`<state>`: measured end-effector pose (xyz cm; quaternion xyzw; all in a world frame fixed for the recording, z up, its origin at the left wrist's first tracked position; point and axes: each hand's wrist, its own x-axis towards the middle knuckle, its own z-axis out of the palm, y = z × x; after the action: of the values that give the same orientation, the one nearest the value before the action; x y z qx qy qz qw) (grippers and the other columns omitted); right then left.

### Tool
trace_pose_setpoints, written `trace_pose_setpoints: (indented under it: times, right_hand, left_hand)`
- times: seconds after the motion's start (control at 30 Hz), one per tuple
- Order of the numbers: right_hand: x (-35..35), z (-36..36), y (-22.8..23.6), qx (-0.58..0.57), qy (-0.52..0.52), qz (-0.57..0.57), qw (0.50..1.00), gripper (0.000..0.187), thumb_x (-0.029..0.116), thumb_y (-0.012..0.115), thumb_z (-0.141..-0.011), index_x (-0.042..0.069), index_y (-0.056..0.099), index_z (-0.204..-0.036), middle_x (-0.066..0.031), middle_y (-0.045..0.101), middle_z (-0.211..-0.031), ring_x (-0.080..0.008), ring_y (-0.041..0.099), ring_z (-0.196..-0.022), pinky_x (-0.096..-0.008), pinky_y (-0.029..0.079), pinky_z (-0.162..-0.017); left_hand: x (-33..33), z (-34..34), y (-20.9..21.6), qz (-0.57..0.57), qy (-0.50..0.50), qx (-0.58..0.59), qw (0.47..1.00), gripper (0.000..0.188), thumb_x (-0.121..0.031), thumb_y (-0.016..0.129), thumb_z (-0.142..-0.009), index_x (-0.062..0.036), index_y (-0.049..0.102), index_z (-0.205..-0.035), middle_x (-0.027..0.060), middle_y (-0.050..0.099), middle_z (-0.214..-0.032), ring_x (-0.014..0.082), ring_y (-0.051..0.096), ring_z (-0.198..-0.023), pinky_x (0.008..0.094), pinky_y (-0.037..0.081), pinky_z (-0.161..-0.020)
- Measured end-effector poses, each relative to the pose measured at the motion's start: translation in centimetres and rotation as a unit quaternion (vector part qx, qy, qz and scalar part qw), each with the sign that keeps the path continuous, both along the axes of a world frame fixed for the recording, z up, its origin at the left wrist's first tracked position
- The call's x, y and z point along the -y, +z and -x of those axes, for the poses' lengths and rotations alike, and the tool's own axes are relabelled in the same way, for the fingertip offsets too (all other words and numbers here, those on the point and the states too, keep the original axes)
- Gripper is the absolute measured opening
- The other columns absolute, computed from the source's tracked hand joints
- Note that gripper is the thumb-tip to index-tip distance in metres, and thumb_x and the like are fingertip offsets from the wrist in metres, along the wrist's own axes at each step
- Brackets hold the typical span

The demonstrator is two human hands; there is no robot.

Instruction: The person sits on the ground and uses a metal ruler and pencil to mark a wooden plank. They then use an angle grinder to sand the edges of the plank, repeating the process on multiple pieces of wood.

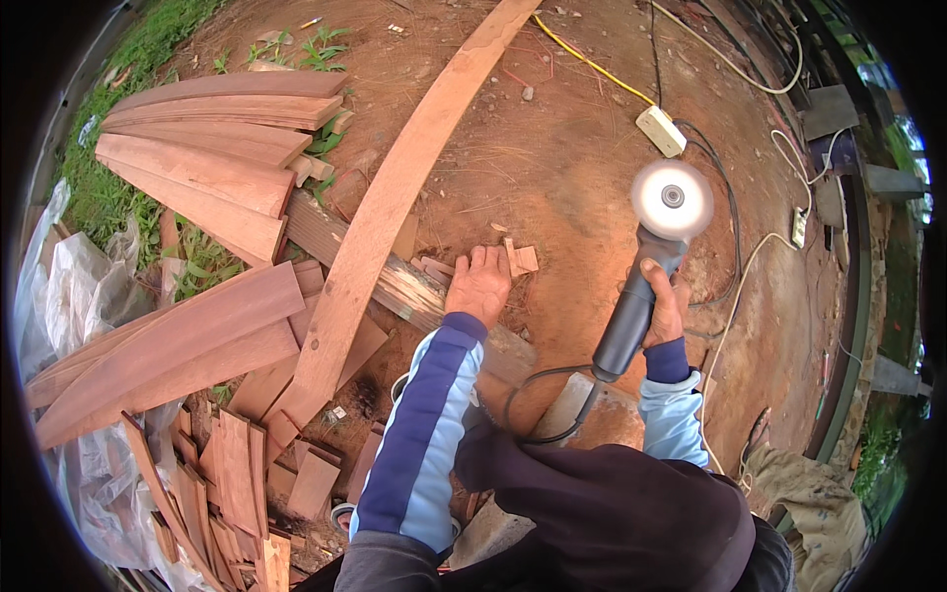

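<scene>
Outdoor work area on bare reddish dirt ground [552, 168], strewn with wood chips; grass [118, 59] borders it at ten to eleven o'clock. Left hand [478, 284], near centre, lies palm down with fingers spread, released and gripping nothing, resting on the ground beside a grey weathered beam [414, 291]; small wood offcuts [520, 259] lie just beyond its fingertips. Right hand [666, 306], at about three o'clock from the left hand, is clenched around the dark grey body of an angle grinder [641, 296]. The grinder points toward twelve o'clock, its round disc [672, 198] blurred and raised over the dirt, well apart from any wood. Its black cord [538, 405] loops back from the handle toward six o'clock. Both forearms wear blue sleeves, the left one with a dark stripe.

A long curved plank [390, 202] runs from twelve o'clock down to about seven o'clock, crossing over the grey beam. Stacked tapered boards [212, 148] lie at ten o'clock; broader boards [168, 345] at nine o'clock; short flat pieces [237, 474] at seven o'clock. Clear plastic sheeting [74, 286] sits at the nine o'clock edge. A white power strip [661, 130] lies at one o'clock, with a yellow cable [582, 59] and white and black cables trailing beyond it.
</scene>
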<state>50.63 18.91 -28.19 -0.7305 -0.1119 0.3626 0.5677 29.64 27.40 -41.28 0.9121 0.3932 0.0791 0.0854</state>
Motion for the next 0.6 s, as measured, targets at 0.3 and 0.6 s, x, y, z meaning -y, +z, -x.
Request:
trace_pose_setpoints:
  times: [0.3,0.6]
  right_hand:
    - [-0.3,1.2,0.6,-0.023,0.025,0.004,0.999,0.043,0.018,0.071,-0.077,-0.004,0.052,-0.109,-0.0074,0.057,-0.081,-0.014,0.056,-0.059,-0.0286,0.047,-0.048]
    - [0.2,0.4,0.1,0.0,0.03,0.003,1.0,0.041,0.018,0.07,-0.077,-0.003,0.052,-0.107,-0.007,0.057,-0.081,-0.0142,0.057,-0.062,-0.0292,0.048,-0.051]
  left_hand:
    - [0.7,0.1,0.1,0.09,0.06,0.085,0.991,0.041,-0.005,0.052,-0.082,0.0035,0.048,-0.122,0.0174,0.052,-0.118,0.0273,0.053,-0.103,0.0379,0.045,-0.085]
    - [0.1,-0.3,1.3,0.119,0.007,0.058,0.991,0.057,0.002,0.051,-0.08,-0.0132,0.045,-0.135,0.0225,0.042,-0.134,0.0341,0.047,-0.114,0.0407,0.045,-0.09]
